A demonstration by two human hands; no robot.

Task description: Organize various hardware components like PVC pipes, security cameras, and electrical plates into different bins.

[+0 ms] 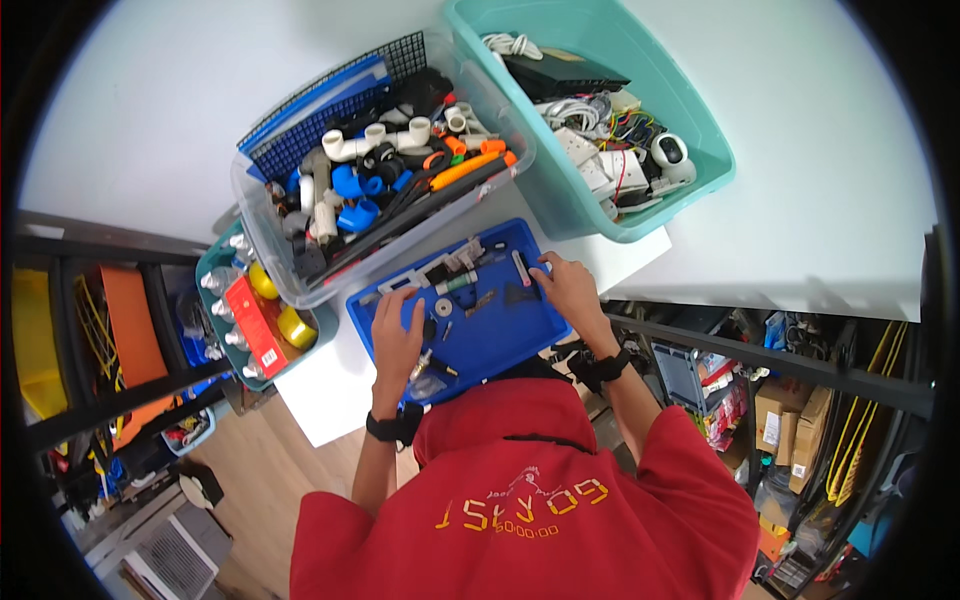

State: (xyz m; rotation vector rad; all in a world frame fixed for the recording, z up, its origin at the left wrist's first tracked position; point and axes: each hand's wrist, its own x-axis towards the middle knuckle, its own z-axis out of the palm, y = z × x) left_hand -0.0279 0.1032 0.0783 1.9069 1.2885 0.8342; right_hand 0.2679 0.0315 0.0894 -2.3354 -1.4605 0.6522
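Observation:
A blue plastic tray (495, 337) holding small parts lies before me. My left hand (396, 330) is over its left side, palm down with fingers a little bent, near a small white ring (443, 307); what lies under it is hidden. At the tray's right edge my right hand (568, 291) has thumb and forefinger apart, beside a pink and white pen-like stick (521, 268). A dark slim piece stands close to the right fingertips. The tray also holds a green and white cylinder (456, 283), a brass-coloured fitting (420, 365) and a clear plastic bag (427, 387).
Behind the tray stands a clear bin (390, 255) of pipe fittings, with a teal bin (555, 206) of cables and electronics to its right. A smaller teal basket (324, 330) with bottles and a red box (259, 326) is at left. Loaded shelves flank both sides.

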